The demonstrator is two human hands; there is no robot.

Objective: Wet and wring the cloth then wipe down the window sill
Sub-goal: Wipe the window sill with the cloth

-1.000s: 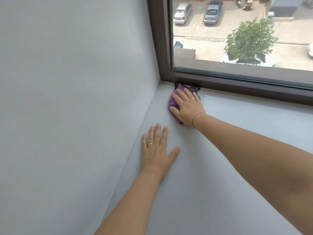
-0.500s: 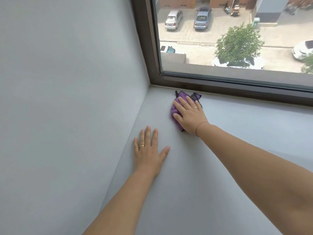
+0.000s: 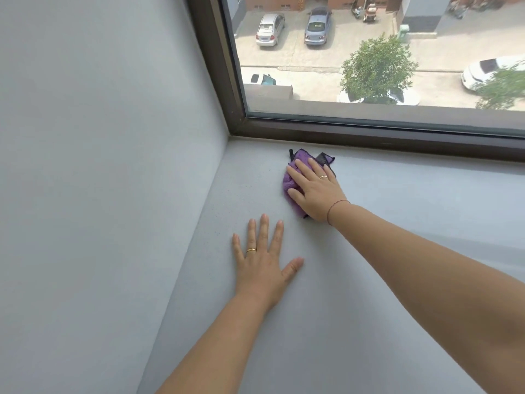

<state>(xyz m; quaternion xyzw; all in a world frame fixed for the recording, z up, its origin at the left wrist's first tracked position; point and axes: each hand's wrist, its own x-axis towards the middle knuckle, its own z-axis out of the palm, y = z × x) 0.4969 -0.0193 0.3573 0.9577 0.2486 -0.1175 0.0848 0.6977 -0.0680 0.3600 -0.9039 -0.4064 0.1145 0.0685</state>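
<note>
Cloth (image 3: 290,185) down on the window sill (image 3: 397,228), mid-wipe by the look of it! Left hand (image 3: 262,264) lies flat, fingers (image 3: 264,231) splayed, holding nothing, likely bracing the reach. Just beyond them, the right hand (image 3: 315,191) pins the cloth, fingers straight, pressing for contact near the window frame (image 3: 369,137).

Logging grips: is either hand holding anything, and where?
Nothing is gripped. The right hand presses flat on the middle of the purple cloth; the left hand rests on the sill.
</note>
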